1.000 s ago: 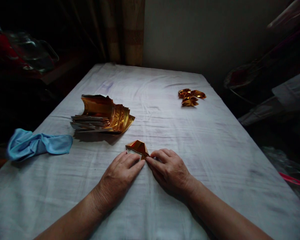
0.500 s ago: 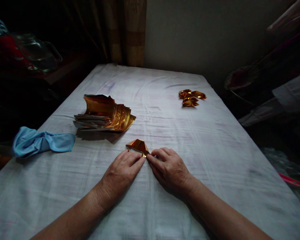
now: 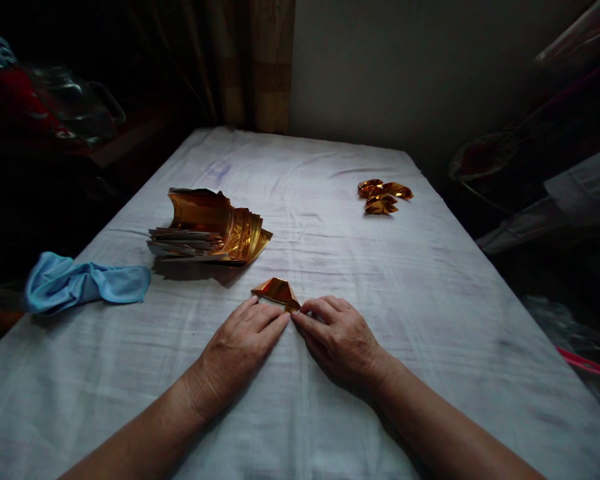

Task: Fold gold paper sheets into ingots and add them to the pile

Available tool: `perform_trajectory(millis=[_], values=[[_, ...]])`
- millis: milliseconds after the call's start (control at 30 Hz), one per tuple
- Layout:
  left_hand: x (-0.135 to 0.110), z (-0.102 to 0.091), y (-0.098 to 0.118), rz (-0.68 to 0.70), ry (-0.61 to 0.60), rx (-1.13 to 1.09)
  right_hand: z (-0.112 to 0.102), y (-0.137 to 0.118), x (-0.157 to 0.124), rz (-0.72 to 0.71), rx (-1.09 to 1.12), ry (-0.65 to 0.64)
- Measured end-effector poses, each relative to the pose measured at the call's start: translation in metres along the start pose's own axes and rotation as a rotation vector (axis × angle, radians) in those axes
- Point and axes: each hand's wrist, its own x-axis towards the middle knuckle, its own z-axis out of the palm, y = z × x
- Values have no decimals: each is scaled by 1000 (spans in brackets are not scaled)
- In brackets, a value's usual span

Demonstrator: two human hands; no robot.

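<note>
Tabletop (image 3: pixel 430 300) soft, wrinkled: foil (image 3: pixel 277 292) could skid. Left hand (image 3: pixel 240 347) flat, fingers together, tips pressing foil's near edge, centre tabletop. Right hand (image 3: pixel 340 340) tips at corner; pressing or pinching, too dim. Uneven pressure: crooked crease, tear.

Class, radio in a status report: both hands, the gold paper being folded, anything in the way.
Left hand flat, right hand curled, fingertips meeting on folded gold paper. Paper stack and blue cloth lie apart, leftward.

Gold paper (image 3: pixel 276 291) edge under fingertips (image 3: pixel 281 321)
</note>
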Motion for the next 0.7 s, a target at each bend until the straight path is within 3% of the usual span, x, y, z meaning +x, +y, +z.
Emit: perform_trajectory(millis=[700], values=[[1,-1,-2,13,-13,19,1,-1,1,15,-11,-6]])
